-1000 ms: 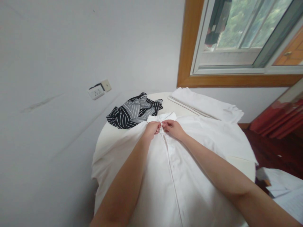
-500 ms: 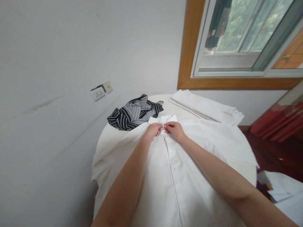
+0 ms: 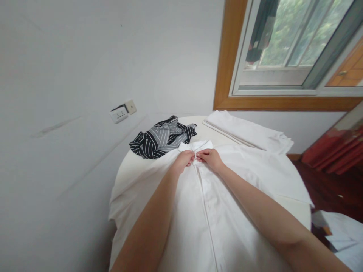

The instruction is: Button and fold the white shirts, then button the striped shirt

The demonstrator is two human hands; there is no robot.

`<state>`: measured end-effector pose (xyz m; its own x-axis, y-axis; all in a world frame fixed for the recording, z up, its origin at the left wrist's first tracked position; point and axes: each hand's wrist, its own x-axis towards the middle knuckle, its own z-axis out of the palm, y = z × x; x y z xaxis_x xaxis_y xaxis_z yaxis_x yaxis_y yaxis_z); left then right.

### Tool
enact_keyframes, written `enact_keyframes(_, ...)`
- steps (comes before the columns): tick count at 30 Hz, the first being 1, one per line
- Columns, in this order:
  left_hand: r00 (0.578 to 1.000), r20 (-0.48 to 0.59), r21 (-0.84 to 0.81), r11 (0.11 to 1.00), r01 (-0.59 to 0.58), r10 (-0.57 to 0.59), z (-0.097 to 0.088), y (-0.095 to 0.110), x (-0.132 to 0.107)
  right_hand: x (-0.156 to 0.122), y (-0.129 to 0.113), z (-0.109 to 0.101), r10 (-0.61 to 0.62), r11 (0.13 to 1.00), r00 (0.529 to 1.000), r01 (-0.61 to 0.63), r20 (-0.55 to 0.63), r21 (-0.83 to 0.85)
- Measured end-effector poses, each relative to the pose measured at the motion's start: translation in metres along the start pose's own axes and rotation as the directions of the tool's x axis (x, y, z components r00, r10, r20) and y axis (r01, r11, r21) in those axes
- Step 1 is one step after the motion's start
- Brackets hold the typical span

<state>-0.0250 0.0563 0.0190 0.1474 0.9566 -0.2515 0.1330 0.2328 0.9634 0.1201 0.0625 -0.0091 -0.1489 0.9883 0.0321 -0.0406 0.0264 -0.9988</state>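
A white shirt (image 3: 227,211) lies spread flat over a round white table (image 3: 133,162), its front placket running toward me and its collar (image 3: 195,145) at the far end. My left hand (image 3: 183,160) and my right hand (image 3: 210,158) meet just below the collar. Both pinch the shirt's front edges together at the top of the placket, fingers closed on the cloth.
A crumpled black-and-white striped garment (image 3: 161,138) lies behind the collar. Folded white cloth (image 3: 249,132) sits at the table's far right, under a wood-framed window (image 3: 283,56). A wall socket (image 3: 121,111) is on the left wall. White papers (image 3: 340,234) lie low right, above dark red floor.
Both hands stay pinched at the top of the placket; only small finger movements show. The camera has tipped slightly, shifting the scene down in the picture.
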Motion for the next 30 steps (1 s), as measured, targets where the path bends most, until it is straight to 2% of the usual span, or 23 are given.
enact_keyframes(12, 0.995, -0.062, 0.2, 0.977, -0.068, 0.082, 0.002, -0.008, 0.002, 0.001, 0.005, 0.003, -0.054, 0.988, 0.998, 0.049, -0.027, -0.145)
enact_keyframes(19, 0.983, -0.05, 0.378, 0.914, -0.145, 0.176, 0.001, -0.014, 0.007, 0.002, 0.011, 0.004, -0.182, 0.902, 0.982, 0.144, -0.058, -0.408)
enact_keyframes(25, 0.945, -0.071, 0.59, 0.777, -0.219, 0.319, 0.001, -0.013, 0.008, -0.002, 0.011, 0.01, -0.209, 0.871, 0.974, 0.144, -0.09, -0.469)
enact_keyframes(30, 0.883, -0.108, 0.769, 0.602, -0.217, 0.456, 0.003, -0.012, 0.004, -0.002, 0.01, 0.009, -0.178, 0.92, 0.981, 0.137, -0.078, -0.366)
